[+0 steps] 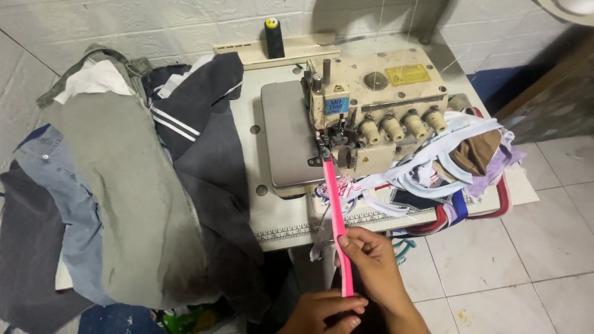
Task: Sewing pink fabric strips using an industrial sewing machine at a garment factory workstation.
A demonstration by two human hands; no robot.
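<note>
White tiled walls and a pale tiled floor frame a cream sewing surface [281, 216] with a ruler strip along its front edge. At centre sits an overlock sewing machine [371, 105], a dark thread cone [273, 37] standing behind it at the top of the frame. A bright pink strip [337, 216] runs from under the presser foot down toward the lower middle.

The right hand [374, 266] pinches the pink strip about midway, its grip closed with the thumb on one side and the fingers on the other. The left hand [325, 312], at the bottom edge, is closed on the strip's lower end.

To handle this well, the strip should probably stay straight and lightly taut in line with the foot, both hands giving even tension with no twist.

A heap of garments [124, 185], grey, olive, denim and dark with white stripes, fills the left half. Mixed fabric scraps and bands [445, 167] pile up at right of the machine, over a red-edged tray [502, 201].

The needle area is too small to make out. The left hand is partly cut off by the frame, and what lies below the surface is hidden.
</note>
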